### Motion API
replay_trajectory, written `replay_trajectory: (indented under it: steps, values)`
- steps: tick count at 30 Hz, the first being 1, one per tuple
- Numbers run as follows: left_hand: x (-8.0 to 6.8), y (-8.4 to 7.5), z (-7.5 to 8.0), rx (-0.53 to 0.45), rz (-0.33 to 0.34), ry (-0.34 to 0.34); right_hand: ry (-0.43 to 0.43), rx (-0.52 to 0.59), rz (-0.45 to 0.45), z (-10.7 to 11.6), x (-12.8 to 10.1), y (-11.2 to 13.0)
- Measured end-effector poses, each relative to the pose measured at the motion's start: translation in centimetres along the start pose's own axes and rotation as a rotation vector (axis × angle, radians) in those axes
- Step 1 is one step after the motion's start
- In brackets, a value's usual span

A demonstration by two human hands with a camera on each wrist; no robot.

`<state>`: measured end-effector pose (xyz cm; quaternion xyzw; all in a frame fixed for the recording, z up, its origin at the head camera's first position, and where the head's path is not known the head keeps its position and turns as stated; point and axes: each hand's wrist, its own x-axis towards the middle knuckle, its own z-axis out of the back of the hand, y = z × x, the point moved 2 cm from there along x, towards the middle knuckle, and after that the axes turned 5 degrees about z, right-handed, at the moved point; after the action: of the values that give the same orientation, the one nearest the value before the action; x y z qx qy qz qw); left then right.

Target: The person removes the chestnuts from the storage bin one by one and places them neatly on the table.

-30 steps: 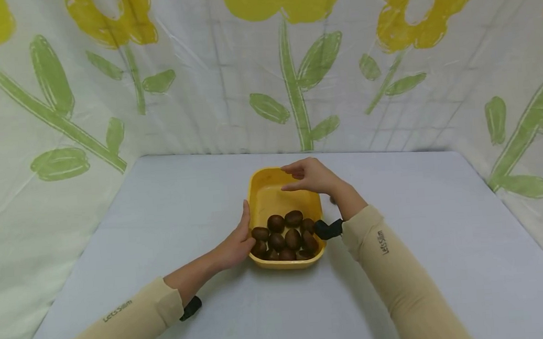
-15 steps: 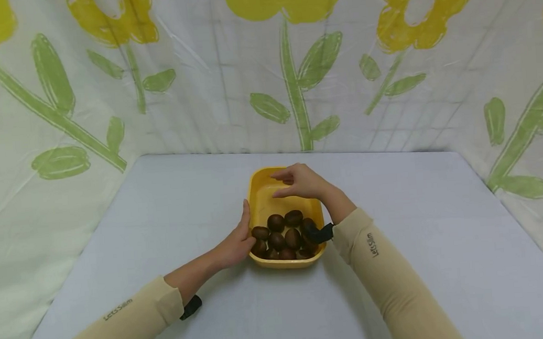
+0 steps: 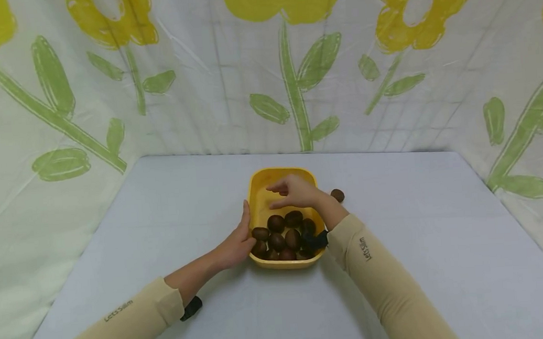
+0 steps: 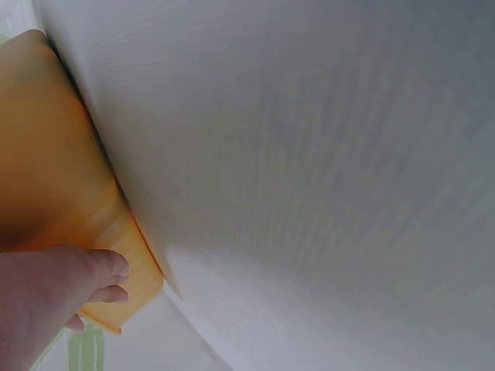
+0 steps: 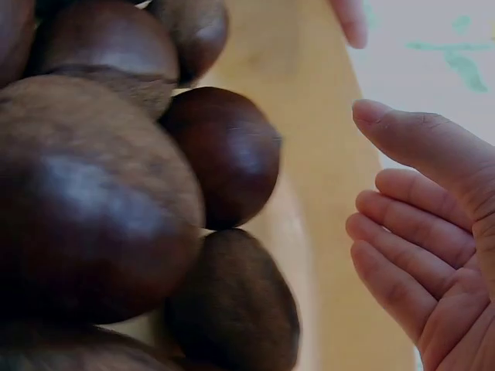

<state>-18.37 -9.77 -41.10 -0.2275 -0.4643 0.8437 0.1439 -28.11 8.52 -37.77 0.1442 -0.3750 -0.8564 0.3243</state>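
From the head camera I see a yellow plastic tub [image 3: 260, 190], rectangular with rounded corners, at the middle of the pale grey table [image 3: 428, 242], its long axis running from 6 to 12 o'clock. Glossy brown chestnuts [image 3: 285, 237], egg-shaped, heap at its 6 o'clock end; one stray chestnut [image 3: 337, 195] lies on the table at the tub's 3 o'clock. My left hand [image 3: 235, 243] rests flat against the tub's 9 o'clock wall, fingers straight. My right hand [image 3: 295, 191] hovers over the tub's bare 12 o'clock half, fingers relaxed, holding nothing. Both beige sleeves read "Let's Slim".

The left wrist camera shows the smooth orange-yellow wall [image 4: 54, 178] with fingertips [image 4: 104, 274] against it.

The right wrist camera shows shiny dark shells [image 5: 224, 154] close up, and my palm [image 5: 425, 239] open, fingers loosely bent, apart from them.
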Motion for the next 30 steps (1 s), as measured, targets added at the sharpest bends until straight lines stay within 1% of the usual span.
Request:
replay_trajectory:
  steps: [6, 10, 13, 19, 22, 30]
  values:
    - [-0.1, -0.1, 0.1, -0.007, -0.018, 0.005, 0.027, -0.010, -0.025, -0.7, 0.2, -0.3]
    - [-0.1, 0.0, 0.1, -0.016, -0.009, 0.003, 0.048, -0.015, -0.031, -1.0, 0.3, -0.3]
    - [-0.2, 0.0, 0.2, -0.025, -0.002, 0.005, 0.072, -0.025, -0.027, -1.2, 0.4, -0.5]
    - [-0.2, 0.0, 0.1, -0.016, -0.018, 0.009, 0.113, -0.081, -0.016, -1.4, 0.4, -0.9]
    - [-0.2, 0.0, 0.1, -0.007, -0.021, 0.008, 0.136, -0.090, -0.013, -1.4, 0.4, -0.9]
    - [-0.1, 0.0, 0.1, -0.007, -0.003, 0.003, 0.208, -0.056, 0.027, -1.6, 0.2, -0.8]
